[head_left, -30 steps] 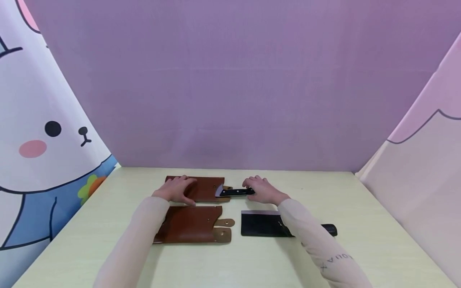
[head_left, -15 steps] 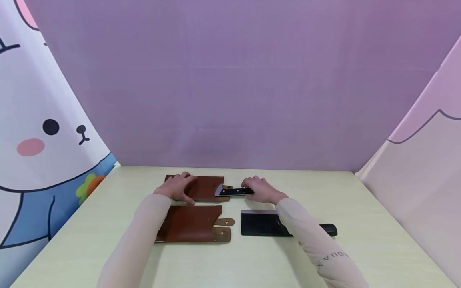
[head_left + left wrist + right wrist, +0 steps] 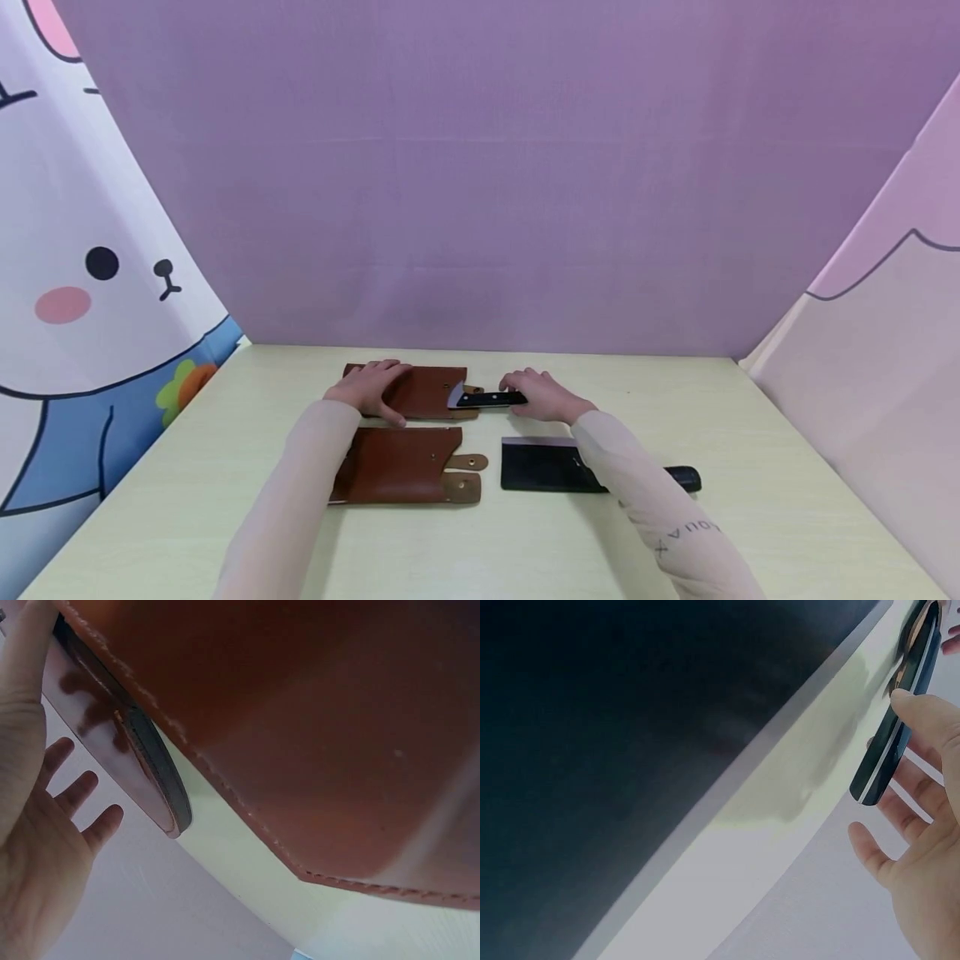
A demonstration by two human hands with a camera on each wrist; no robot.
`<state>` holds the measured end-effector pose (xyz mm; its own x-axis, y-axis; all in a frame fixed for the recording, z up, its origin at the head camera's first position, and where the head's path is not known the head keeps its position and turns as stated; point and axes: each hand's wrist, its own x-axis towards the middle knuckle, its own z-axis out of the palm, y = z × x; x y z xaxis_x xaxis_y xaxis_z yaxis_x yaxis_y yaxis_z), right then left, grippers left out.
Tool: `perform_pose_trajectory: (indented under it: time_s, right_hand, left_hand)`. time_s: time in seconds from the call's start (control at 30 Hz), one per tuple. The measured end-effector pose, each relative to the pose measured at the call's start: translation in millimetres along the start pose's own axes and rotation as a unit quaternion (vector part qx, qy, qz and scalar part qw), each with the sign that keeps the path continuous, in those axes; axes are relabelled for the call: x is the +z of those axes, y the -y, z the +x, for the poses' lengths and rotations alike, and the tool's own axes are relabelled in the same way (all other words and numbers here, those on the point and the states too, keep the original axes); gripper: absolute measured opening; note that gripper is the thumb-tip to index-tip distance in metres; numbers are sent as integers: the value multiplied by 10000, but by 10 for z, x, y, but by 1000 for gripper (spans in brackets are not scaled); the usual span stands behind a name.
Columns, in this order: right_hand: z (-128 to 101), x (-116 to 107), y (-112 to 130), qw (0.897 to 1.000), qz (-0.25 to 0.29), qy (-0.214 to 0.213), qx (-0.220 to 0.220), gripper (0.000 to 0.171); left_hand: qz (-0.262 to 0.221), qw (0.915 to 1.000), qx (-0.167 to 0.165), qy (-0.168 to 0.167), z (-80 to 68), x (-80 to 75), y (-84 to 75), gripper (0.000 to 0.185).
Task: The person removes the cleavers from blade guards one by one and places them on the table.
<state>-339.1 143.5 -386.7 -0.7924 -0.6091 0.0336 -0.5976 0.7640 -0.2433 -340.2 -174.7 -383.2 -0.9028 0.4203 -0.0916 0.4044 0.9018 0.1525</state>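
My left hand (image 3: 367, 390) rests on the far brown leather sheath (image 3: 431, 392), thumb at its near edge. Its fingers look spread and fairly straight in the left wrist view. From the sheath's mouth sticks the black riveted handle of a knife (image 3: 486, 400); a bit of bright blade heel shows, and the other part of the blade is hidden inside. My right hand (image 3: 546, 397) pinches the handle's end between thumb and fingers, as the right wrist view shows at the handle (image 3: 885, 754). Small straps with snaps lie beside the handle.
Nearer to me lies a second brown leather sheath (image 3: 397, 467), its two snap straps pointing right. A black-bladed cleaver (image 3: 540, 468) lies to its right, partly under my right forearm. A purple backdrop (image 3: 480, 208) rises behind the pale table (image 3: 480, 550).
Almost nothing differs. My left forearm has shifted slightly to the right, and my right hand a few pixels left along with the knife's handle; the sheaths and cleaver stay put.
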Motion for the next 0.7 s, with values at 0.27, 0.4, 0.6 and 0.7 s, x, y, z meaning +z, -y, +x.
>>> perform_pose_trajectory:
  time_s: [0.27,0.4,0.6,0.7]
  right_hand:
    - [33,-4,-4,10000,-16,84,-29,29]
    - [40,-18,13,9999,-11,142,0,29]
    - [53,2,29,9996,-146,209,102,31]
    - [59,13,38,9996,-178,193,66,31]
  left_hand:
    - [-74,9999,17,93,21,-1,14,101]
    - [-148,9998,11,100,28,8,32,101]
    - [-145,9999,13,88,17,6,35,101]
    - [-104,9998,-23,143,15,11,38,102]
